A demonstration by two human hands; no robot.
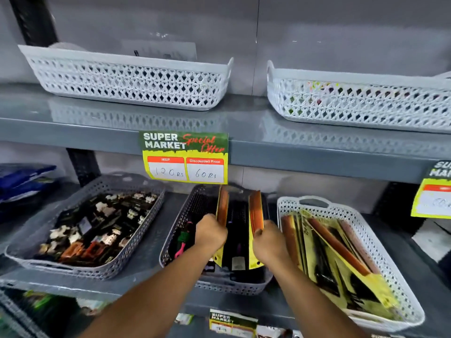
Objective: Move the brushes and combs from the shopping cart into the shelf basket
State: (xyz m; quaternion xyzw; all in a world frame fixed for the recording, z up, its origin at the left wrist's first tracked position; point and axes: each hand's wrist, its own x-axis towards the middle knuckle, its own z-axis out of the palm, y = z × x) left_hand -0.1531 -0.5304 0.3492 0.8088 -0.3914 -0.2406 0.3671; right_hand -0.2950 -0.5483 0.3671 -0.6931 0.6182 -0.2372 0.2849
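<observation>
Setting: a shop aisle is facing the camera, with grey metal shelving (244,123) standing against a pale wall and a dark upright post (31,18) rising at the far left.
Upper shelf: two white lattice baskets (131,81) are sitting side by side, well apart from each other; their contents are hard to tell.
Price tag: a green and yellow offer label (185,157) is hanging from the shelf edge, reading 120 and 60 Rs.
Lower shelf, left: a grey basket (136,225) is holding small mixed hair items.
Lower shelf, centre: the dark shelf basket (185,211) is receiving the packs; a pink item (180,250) is lying inside at its left.
Lower shelf, right: a white basket (380,242) is holding yellow-carded combs laid at a slant.
Left hand (211,234): it is closing around a yellow-backed comb pack (222,208), standing it on edge in the centre basket.
Right hand (269,242): it is gripping a second comb pack (256,213) beside the first, also on edge.
Below: another label (231,322) is showing on the next shelf down.
</observation>
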